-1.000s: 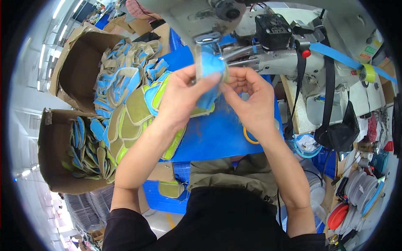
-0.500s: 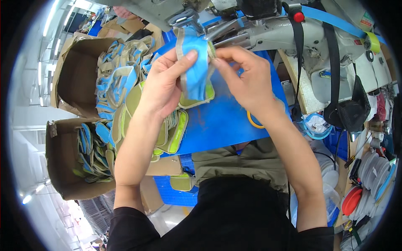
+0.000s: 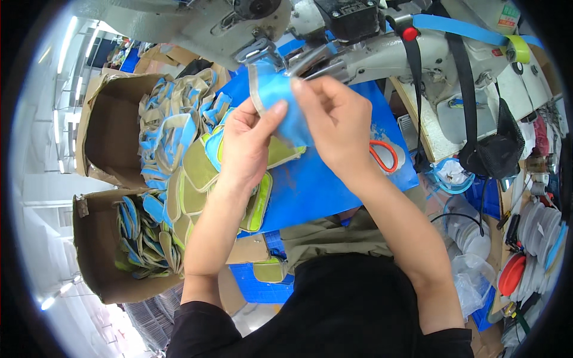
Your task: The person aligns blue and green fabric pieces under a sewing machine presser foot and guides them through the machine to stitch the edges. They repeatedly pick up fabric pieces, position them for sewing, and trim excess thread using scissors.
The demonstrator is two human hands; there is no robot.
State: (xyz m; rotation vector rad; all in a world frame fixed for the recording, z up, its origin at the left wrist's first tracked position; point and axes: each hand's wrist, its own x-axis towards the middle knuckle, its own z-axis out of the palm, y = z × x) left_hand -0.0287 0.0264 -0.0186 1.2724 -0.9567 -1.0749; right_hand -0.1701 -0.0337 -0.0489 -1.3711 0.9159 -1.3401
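Note:
A blue fabric piece with beige edging point(image 3: 273, 89) is stretched between my hands, just below the presser foot of a sewing machine point(image 3: 262, 49). My left hand point(image 3: 248, 143) pinches its left side, thumb on top. With thumb and forefinger pressed together, my right hand point(image 3: 337, 122) grips the right edge; the fabric there is smeared by motion. Under my left hand lie several green mesh pieces with beige edging point(image 3: 200, 167) on the blue tabletop point(image 3: 322, 185). A red-orange looped handle point(image 3: 394, 160) lies to the right of my right wrist.
At the left stand two cardboard boxes, an upper one point(image 3: 113, 122) and a lower one point(image 3: 92, 256) with trimmed pieces inside. Blue and beige pieces point(image 3: 170, 131) heap beside the upper box. Black straps point(image 3: 468, 89) and a blue tape point(image 3: 459, 28) hang at the right.
My right hand has shifted left and lower along the blue fabric piece, whose lower part has swung right. The view has shifted, and the red-orange handle now shows more fully.

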